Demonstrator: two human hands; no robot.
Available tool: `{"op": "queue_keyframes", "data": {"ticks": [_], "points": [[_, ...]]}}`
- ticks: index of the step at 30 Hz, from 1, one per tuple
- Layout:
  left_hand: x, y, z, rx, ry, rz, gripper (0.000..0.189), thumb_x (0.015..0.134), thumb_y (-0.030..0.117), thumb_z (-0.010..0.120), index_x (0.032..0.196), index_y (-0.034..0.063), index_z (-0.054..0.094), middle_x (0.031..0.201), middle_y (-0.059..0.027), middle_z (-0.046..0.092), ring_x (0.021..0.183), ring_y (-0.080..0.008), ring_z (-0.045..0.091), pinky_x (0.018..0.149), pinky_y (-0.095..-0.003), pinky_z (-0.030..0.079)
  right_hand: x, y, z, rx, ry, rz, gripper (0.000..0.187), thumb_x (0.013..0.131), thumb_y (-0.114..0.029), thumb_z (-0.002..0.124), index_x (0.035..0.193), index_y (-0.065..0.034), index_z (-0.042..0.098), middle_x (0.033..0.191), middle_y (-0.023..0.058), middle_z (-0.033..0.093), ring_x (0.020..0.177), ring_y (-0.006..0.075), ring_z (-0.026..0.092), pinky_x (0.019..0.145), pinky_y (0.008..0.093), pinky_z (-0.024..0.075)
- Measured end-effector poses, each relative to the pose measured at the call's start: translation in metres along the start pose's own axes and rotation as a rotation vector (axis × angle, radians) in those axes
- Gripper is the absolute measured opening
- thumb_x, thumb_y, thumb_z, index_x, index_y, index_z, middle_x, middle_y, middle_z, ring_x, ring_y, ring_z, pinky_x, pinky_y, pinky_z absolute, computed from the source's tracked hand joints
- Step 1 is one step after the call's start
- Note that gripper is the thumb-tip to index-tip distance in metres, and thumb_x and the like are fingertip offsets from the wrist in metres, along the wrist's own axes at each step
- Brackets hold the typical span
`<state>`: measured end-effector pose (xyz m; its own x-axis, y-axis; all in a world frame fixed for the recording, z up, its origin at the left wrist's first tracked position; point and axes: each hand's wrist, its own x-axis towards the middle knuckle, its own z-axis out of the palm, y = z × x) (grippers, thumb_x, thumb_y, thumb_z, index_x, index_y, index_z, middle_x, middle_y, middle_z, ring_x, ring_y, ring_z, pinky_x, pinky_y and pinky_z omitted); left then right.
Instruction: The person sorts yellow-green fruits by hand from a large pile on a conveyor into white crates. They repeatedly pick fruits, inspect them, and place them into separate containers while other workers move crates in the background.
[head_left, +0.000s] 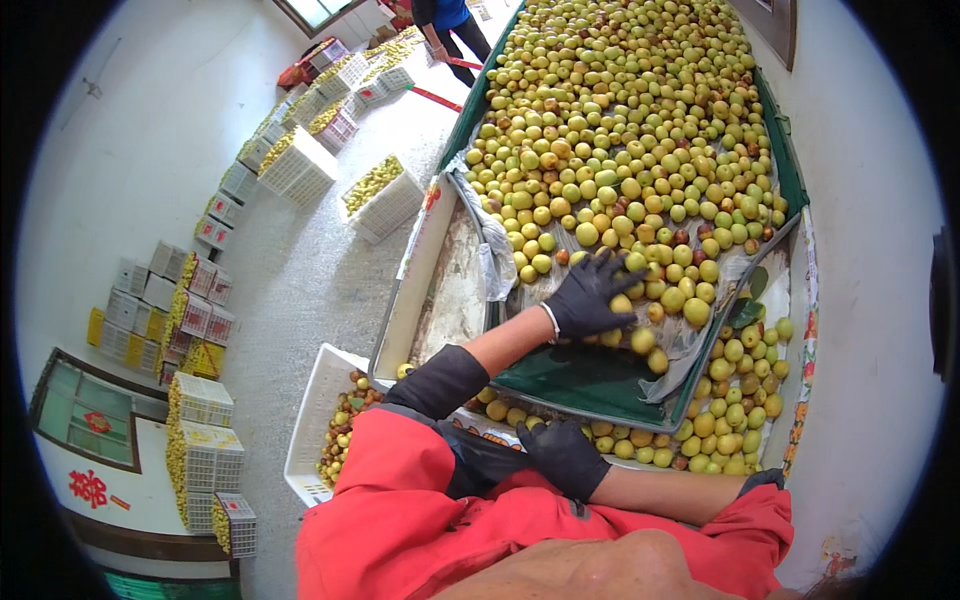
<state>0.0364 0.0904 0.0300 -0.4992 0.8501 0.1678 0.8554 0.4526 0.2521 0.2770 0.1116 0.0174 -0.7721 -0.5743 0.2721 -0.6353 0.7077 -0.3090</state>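
My left hand (592, 296), in a black glove, reaches over the near end of a sloping bed of yellow-green jujubes (615, 135). Its fingers are spread and touch several fruits. A few loose jujubes (643, 341) lie just below the hand, on clear plastic sheeting (679, 367) and the green lining (577, 379). Close to my body, my right hand (566, 457), also gloved in black, is at the near edge of the lower tray. Its fingers are bent, and what lies under them is hidden. More jujubes (739, 375) fill that tray's right side and front.
A white plastic crate (307, 427) of browner fruit stands at my left. Filled crates (382, 199) stand on the floor, with stacked crates (206, 427) along the left wall. Another person (454, 30) stands beyond the bed. A white wall (862, 300) runs close at right.
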Motion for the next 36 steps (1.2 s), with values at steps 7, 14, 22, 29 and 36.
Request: {"op": "queue_keyframes", "data": {"ticks": [7, 14, 22, 29, 36], "points": [[0.019, 0.031, -0.029, -0.124, -0.092, 0.198, 0.084, 0.081, 0.05, 0.078, 0.152, 0.0181, 0.046, 0.158, -0.0234, 0.032, 0.145, -0.0471, 0.03, 0.118, -0.0525, 0.029, -0.007, 0.01, 0.016, 0.019, 0.103, -0.009, 0.035, 0.088, -0.016, 0.057, 0.12, -0.003, 0.062, 0.082, 0.0117, 0.06, 0.063, 0.0238, 0.062, 0.051, 0.0383, 0.0441], [0.113, -0.258, -0.067, 0.13, 0.391, -0.374, 0.086, 0.093, 0.066, 0.054, 0.155, 0.0079, 0.038, 0.157, -0.0292, 0.036, 0.146, -0.0445, 0.032, 0.122, -0.0467, 0.022, -0.007, -0.002, 0.024, 0.104, 0.103, -0.003, 0.037, 0.087, -0.017, 0.055, 0.12, -0.0006, 0.059, 0.078, 0.0119, 0.056, 0.063, 0.026, 0.059, 0.052, 0.0428, 0.0408], [0.149, -0.391, -0.027, 0.281, 0.187, -0.667, 0.093, 0.089, 0.076, 0.047, 0.161, 0.0193, 0.028, 0.164, -0.0235, 0.025, 0.154, -0.0384, 0.02, 0.124, -0.0464, 0.02, -0.003, 0.006, 0.033, 0.237, 0.076, -0.009, 0.035, 0.09, -0.028, 0.057, 0.108, 0.0011, 0.061, 0.07, 0.0152, 0.058, 0.054, 0.0322, 0.056, 0.051, 0.0473, 0.0398], [0.196, -0.27, -0.024, 0.242, 0.076, -0.045, 0.052, 0.095, 0.053, 0.056, 0.143, 0.0317, 0.056, 0.159, -0.0097, 0.042, 0.145, -0.0378, 0.037, 0.119, -0.0458, 0.029, 0.014, 0.021, 0.019, 0.289, -0.048, 0.042, 0.033, 0.09, -0.03, 0.058, 0.103, 0.0005, 0.061, 0.07, 0.0153, 0.058, 0.055, 0.0329, 0.057, 0.051, 0.0474, 0.0405], [0.186, -0.128, -0.015, 0.044, 0.072, -0.066, 0.062, 0.088, 0.066, 0.058, 0.14, 0.0324, 0.061, 0.153, -0.0152, 0.049, 0.137, -0.0388, 0.048, 0.113, -0.0431, 0.039, 0.009, 0.018, 0.007, 0.337, -0.104, 0.054, 0.032, 0.09, -0.031, 0.059, 0.098, -0.0002, 0.062, 0.07, 0.0154, 0.058, 0.056, 0.0336, 0.058, 0.051, 0.0475, 0.0413]]}}
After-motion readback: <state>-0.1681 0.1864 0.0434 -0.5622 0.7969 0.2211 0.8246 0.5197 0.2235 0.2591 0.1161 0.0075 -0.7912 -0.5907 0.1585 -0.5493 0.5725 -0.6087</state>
